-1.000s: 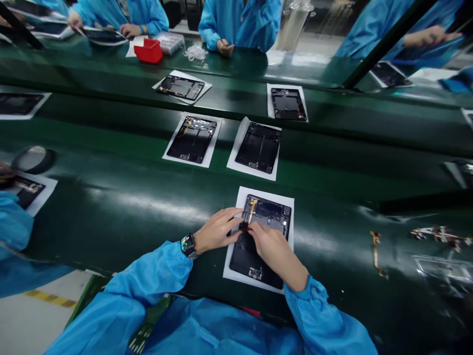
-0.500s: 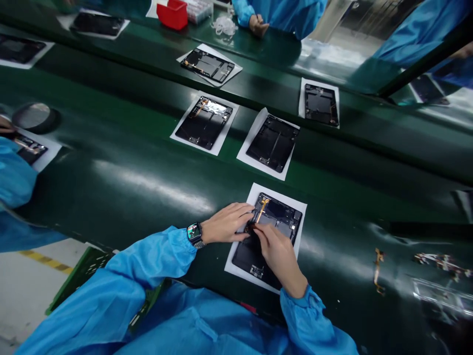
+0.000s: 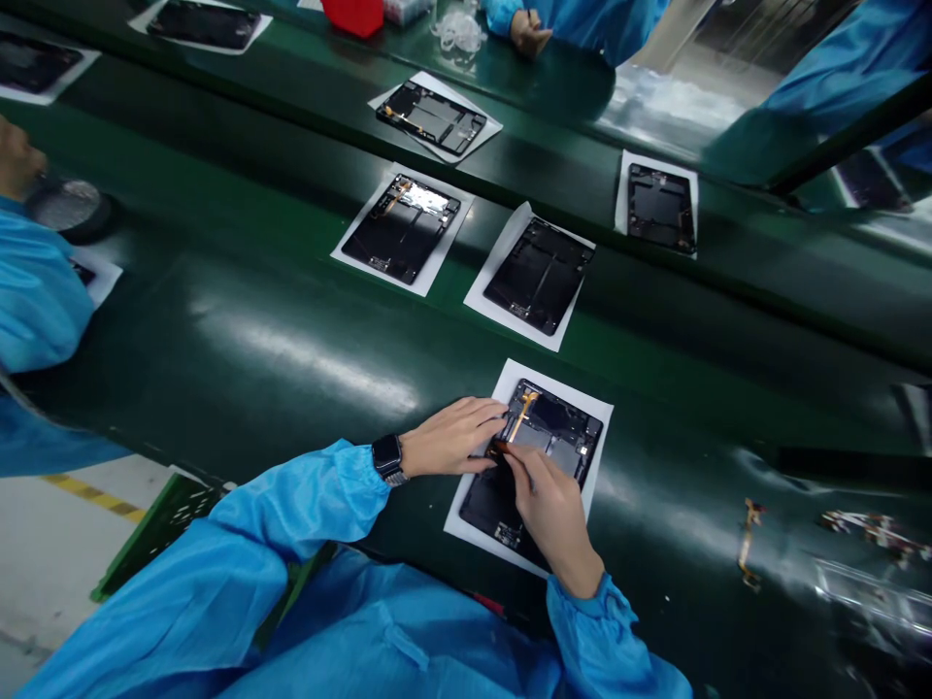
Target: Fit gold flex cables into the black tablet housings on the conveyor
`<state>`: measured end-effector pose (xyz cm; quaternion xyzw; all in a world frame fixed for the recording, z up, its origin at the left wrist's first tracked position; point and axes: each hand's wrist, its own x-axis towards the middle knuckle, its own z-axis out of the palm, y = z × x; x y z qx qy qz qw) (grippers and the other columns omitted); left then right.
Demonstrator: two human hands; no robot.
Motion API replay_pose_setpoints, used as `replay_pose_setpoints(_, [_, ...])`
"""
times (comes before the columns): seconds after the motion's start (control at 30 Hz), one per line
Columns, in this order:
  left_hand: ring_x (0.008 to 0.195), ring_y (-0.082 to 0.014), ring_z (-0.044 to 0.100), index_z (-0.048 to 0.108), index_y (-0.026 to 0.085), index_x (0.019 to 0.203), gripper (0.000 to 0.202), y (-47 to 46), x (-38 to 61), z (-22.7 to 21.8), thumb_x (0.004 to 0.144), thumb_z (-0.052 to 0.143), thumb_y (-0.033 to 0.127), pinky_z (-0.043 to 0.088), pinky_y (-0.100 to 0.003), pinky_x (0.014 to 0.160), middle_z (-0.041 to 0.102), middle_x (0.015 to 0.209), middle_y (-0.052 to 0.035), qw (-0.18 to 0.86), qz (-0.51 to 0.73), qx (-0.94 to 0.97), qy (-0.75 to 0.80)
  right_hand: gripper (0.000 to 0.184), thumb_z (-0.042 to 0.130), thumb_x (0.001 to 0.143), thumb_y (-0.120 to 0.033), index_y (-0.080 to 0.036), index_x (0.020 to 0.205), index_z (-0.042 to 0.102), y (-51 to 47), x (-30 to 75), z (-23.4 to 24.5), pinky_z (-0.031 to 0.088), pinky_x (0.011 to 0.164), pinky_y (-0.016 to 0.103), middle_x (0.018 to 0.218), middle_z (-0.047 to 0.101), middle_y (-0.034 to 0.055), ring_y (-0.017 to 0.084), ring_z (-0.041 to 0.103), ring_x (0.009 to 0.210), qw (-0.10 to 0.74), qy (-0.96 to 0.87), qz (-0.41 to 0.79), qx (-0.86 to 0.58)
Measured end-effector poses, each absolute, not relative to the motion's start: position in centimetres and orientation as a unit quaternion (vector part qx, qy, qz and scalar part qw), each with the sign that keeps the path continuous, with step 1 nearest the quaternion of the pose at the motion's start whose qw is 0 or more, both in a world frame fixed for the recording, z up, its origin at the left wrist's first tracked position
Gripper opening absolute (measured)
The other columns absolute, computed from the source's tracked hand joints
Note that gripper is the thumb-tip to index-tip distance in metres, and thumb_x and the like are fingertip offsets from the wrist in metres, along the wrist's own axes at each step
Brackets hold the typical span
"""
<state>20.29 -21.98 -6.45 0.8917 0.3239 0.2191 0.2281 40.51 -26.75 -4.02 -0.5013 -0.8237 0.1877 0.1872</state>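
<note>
An open black tablet chassis (image 3: 559, 435) lies on a white paper sheet (image 3: 601, 408) on the green belt in front of me. An orange flex cable (image 3: 521, 416) runs down its upper left part. My left hand (image 3: 451, 437), with a watch on the wrist, rests on the chassis's left edge, fingers stretched flat. My right hand (image 3: 548, 505) lies over the lower half, its fingertips pinched at the cable's lower end by a small dark connector.
Two more chassis on paper (image 3: 402, 229) (image 3: 537, 275) lie farther up the belt, others (image 3: 431, 116) (image 3: 658, 207) beyond. A loose flex cable (image 3: 747, 544) and parts (image 3: 874, 529) lie at right. A co-worker's blue sleeve (image 3: 36, 291) is at left, another person's hand (image 3: 530, 31) across.
The view has shifted, so everything sits a little higher and to the right. My hands stay on the chassis; the right fingertips have worked slightly at the cable's lower end.
</note>
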Motion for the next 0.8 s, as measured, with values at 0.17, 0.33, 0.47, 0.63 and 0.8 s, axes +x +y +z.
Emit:
replay_pose_setpoints(0.17, [0.133,-0.0321,0.044,0.045,0.012,0.129,0.058,-22.0,20.3,-6.5,0.084,0.071,0.036,0.039,-0.046,0.11,0.047,0.14,-0.0193,0.229,0.218,0.89,0.328,0.022,0.04,0.099,-0.014,-0.016,0.109,0.06,-26.5,40.3,-3.6,0.052,0.073,0.032,0.097,0.071,0.0107,0.022,0.068,0.086,0.152,-0.841,0.15,-0.497])
replay_pose_setpoints(0.33, [0.133,-0.0317,0.043,0.045,0.015,0.13,0.055,-22.0,20.3,-6.5,0.085,0.07,0.036,0.04,-0.048,0.109,0.047,0.141,-0.0182,0.245,0.222,0.886,0.326,0.023,0.039,0.097,-0.01,-0.016,0.101,0.061,-26.1,39.2,-3.0,0.047,0.064,0.031,0.086,0.068,0.0086,0.021,0.065,0.076,0.092,-0.863,0.1,-0.486])
replay_pose_setpoints(0.47, [0.134,-0.0315,0.043,0.044,0.014,0.13,0.055,-22.0,20.3,-6.5,0.087,0.068,0.038,0.039,-0.047,0.11,0.047,0.14,-0.0187,0.243,0.225,0.884,0.329,0.023,0.041,0.093,-0.007,-0.017,0.09,0.061,-25.1,38.5,-2.5,0.044,0.061,0.03,0.082,0.066,0.0079,0.021,0.064,0.071,0.038,-0.88,0.09,-0.466])
replay_pose_setpoints(0.63, [0.133,-0.0317,0.044,0.043,0.017,0.131,0.057,-22.1,20.1,-6.4,0.086,0.069,0.039,0.039,-0.049,0.109,0.047,0.14,-0.0181,0.236,0.226,0.886,0.33,0.022,0.04,0.097,-0.012,-0.017,0.101,0.061,-24.5,40.0,-1.8,0.048,0.069,0.029,0.093,0.069,0.0075,0.02,0.067,0.079,0.083,-0.862,0.163,-0.472])
replay_pose_setpoints(0.8, [0.134,-0.0311,0.044,0.042,0.016,0.131,0.058,-22.2,20.1,-6.4,0.086,0.07,0.039,0.039,-0.048,0.11,0.047,0.14,-0.0183,0.227,0.229,0.889,0.326,0.021,0.04,0.098,-0.015,-0.017,0.102,0.061,-25.2,41.2,-1.7,0.048,0.07,0.03,0.092,0.069,0.0081,0.021,0.067,0.082,0.098,-0.848,0.165,-0.493])
